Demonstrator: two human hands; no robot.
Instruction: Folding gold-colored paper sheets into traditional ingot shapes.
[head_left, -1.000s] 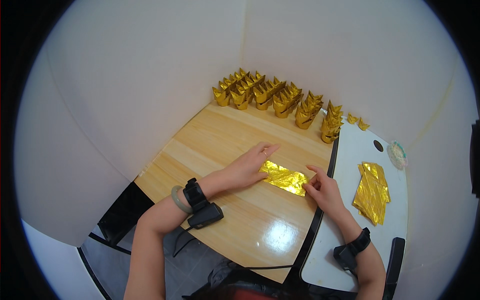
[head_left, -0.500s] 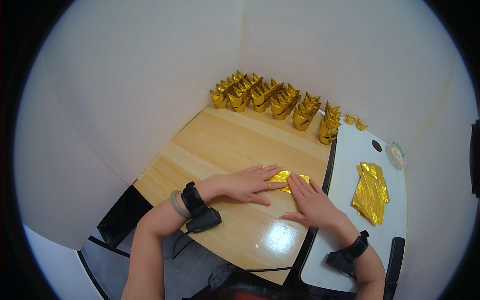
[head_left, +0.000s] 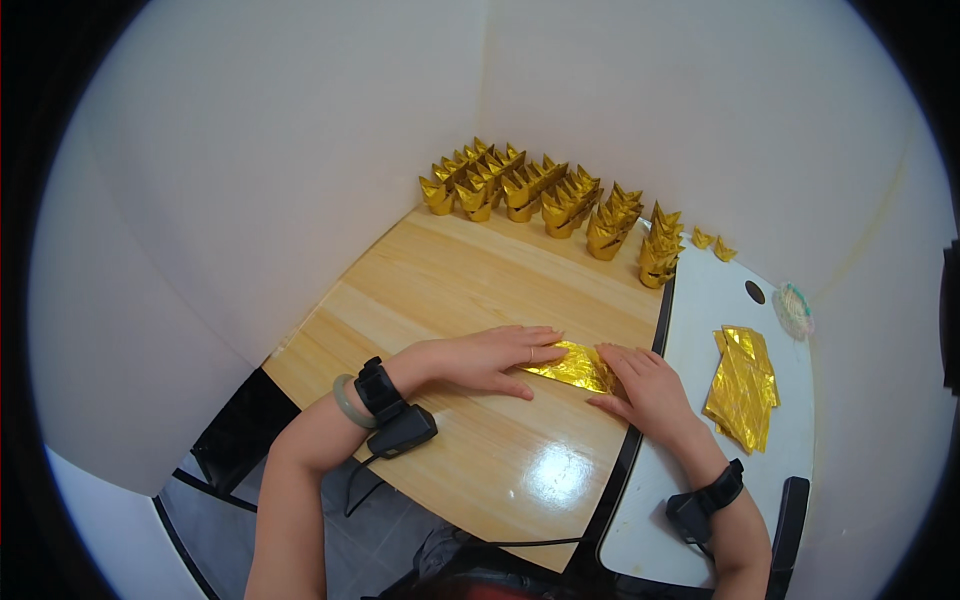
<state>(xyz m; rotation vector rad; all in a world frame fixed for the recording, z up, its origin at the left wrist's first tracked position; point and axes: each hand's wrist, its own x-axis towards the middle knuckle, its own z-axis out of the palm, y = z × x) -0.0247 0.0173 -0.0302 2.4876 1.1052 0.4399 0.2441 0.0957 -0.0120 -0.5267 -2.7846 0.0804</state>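
1. Gold foil strip [head_left: 574,368]: one, flat on the wooden tabletop [head_left: 440,290], near its right edge.
2. Left hand [head_left: 495,358]: palm down, fingers straight and unclenched, laid over the strip's left end.
3. Right hand [head_left: 650,395]: fingers lightly bent, grasping nothing, resting on the strip's right end; thumb apart.
4. Gold foil sheets [head_left: 742,390]: overlapping pile, white tabletop [head_left: 650,520], toward its right edge.
5. Folded gold pieces [head_left: 518,195]: several rows, upright, along the wooden tabletop's far edge.
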